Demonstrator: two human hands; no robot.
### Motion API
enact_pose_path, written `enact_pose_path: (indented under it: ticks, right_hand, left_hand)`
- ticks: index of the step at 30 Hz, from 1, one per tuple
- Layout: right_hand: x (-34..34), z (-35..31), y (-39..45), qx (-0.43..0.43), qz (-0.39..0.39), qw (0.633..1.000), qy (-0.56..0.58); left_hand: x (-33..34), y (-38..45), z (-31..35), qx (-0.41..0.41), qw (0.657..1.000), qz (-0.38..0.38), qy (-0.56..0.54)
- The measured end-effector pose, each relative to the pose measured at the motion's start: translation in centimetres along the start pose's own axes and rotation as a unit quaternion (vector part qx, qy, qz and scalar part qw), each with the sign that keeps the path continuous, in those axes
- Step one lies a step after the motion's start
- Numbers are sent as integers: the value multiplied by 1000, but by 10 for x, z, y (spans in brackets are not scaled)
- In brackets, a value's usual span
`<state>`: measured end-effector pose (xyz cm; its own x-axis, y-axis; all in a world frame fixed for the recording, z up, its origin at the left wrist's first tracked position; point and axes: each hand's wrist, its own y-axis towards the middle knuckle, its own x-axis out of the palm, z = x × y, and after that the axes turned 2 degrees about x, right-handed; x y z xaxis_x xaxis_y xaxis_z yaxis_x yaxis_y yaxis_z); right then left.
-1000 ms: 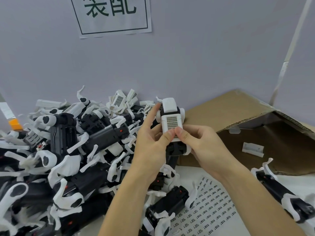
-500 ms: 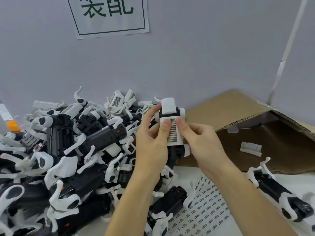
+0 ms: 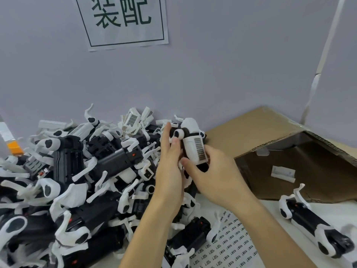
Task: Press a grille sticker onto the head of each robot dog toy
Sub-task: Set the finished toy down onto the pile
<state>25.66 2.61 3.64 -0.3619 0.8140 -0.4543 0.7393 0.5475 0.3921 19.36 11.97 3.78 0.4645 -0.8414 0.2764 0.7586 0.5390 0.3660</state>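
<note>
Careful: your right hand (image 3: pixel 214 176) grips the robot dog (image 3: pixel 193 144), left hand (image 3: pixel 170 161) flat, fingers straight against it; grille sticker (image 3: pixel 199 149) edges may lift if unpressed.

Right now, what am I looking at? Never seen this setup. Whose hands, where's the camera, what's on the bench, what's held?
No machine here: a person works with two bare hands, and the one picture comes from a camera worn on their head, looking forward and down.

The right hand has its grip around a robot dog toy, fingers curled under it. A grille sticker sits on its white head. The left hand lies against the toy's side with fairly straight fingers.

On the surface: left, a heap of black and white toy dogs; near the wrists, a sticker sheet; right, an open cardboard box and one more toy dog. A paper sign hangs on the wall.
</note>
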Motion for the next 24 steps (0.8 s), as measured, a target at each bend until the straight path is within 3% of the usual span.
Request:
enact_pose_path:
  ticks: [4,8,12,14,16,20,22,24]
  right_hand:
    - [1,7,-1,-3,35,999,23]
    - [0,11,2,-25,49,997,53]
    - [-12,20,8,48,23,987,154]
    - [-21,27,10,93,-16,955,281]
    - [-29,34,9,130,-57,895,424]
    - [-39,45,7,180,-102,799,565]
    - [-40,46,7,166,-106,802,564]
    - [-40,45,8,124,-92,836,527]
  left_hand:
    - [-2,0,4,10,999,-37,8]
    - [-4,2,3,23,999,-18,19]
    - [-15,3,11,60,998,25,19]
    - [-21,4,17,68,997,23,13]
    - [-25,4,22,70,997,21,11]
    - [-24,6,22,53,997,30,47]
    - [-22,7,20,46,995,29,85]
    - [-21,7,18,37,992,15,118]
